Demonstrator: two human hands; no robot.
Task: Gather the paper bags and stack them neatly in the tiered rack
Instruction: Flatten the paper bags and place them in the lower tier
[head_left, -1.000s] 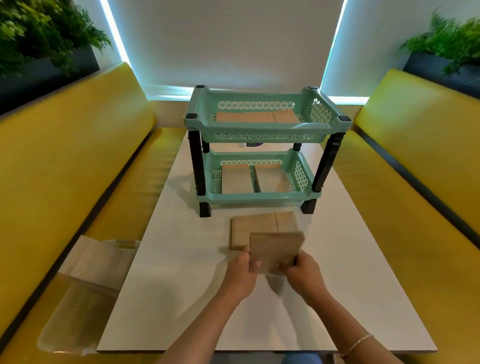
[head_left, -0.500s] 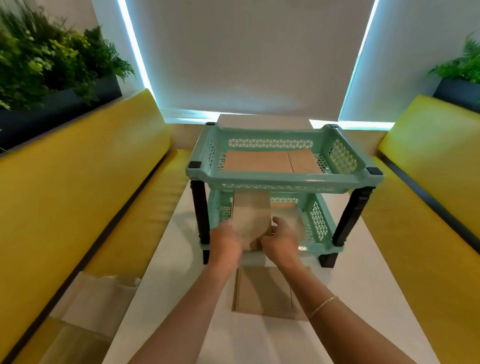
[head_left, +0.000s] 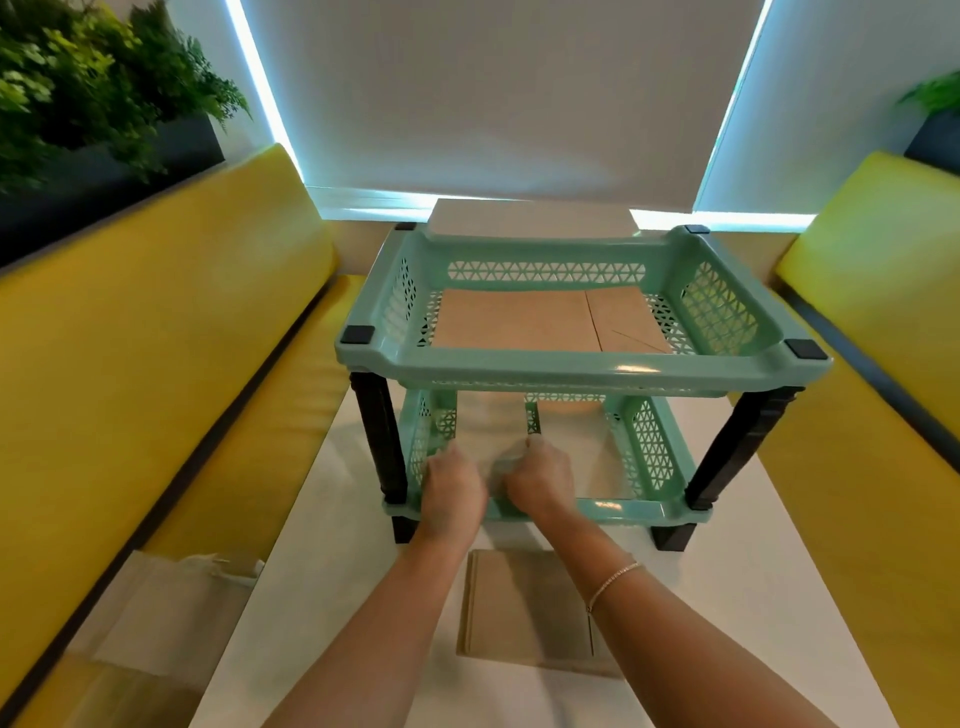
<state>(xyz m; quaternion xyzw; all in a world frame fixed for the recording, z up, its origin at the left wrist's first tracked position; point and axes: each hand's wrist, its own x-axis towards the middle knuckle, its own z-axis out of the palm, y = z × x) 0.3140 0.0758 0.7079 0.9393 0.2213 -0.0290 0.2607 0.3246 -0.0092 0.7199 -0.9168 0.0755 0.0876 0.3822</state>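
Now both hands push a paper bag (head_left: 480, 431) into the rack (head_left: 582, 371).
Left hand (head_left: 451, 493) and right hand (head_left: 540, 480) hold its near edge; it looks thin, light and bendy.

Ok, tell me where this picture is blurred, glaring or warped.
Head view: left hand, right hand and the paper bag they push into the rack's lower tier are motion-smeared; window edges glow blown-out; wide-angle bends the benches.

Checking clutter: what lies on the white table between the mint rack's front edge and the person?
Head view: a flat stack of brown paper bags lies on the white table, just before the mint plastic two-tier rack, under the forearms.
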